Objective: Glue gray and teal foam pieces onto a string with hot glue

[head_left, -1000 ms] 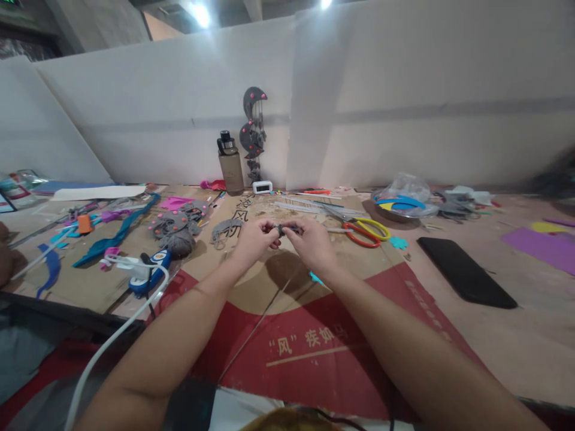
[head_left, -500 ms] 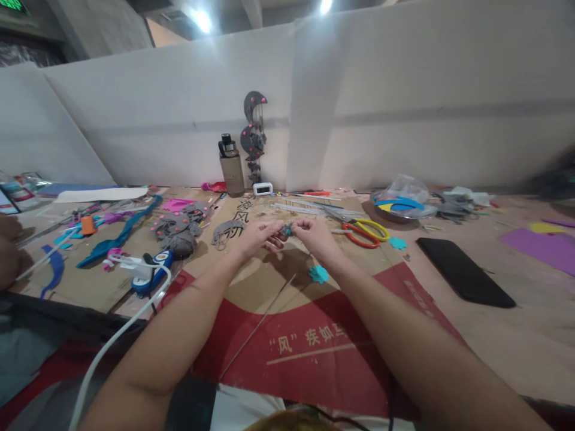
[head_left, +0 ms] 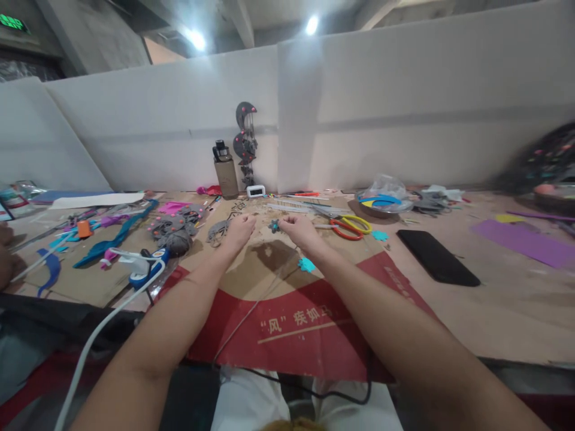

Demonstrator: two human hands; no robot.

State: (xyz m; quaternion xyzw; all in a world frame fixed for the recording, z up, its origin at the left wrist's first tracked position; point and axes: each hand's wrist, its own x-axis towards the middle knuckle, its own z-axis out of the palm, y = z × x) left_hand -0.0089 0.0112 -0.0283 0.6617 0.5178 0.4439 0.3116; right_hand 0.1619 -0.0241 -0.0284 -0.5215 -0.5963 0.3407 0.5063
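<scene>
A small dark flower shape (head_left: 274, 226), face toward the camera, roughly round, its long axis unclear, was pinched by the right hand (head_left: 294, 229) above the cardboard (head_left: 251, 284); the left hand (head_left: 241, 229) was clenched, contents indiscernible.

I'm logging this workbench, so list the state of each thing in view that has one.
Left hand: fingers curled in; anything held is too small to tell.
Right hand: pinching the small flower piece.
Small flower piece: held at the fingertips.
Scissors: lying down, handles spread apart.
Bottle: upright, lid on.
Black slab: lying flat.
Exit sign: lit.
Ceiling lights: on.
</scene>
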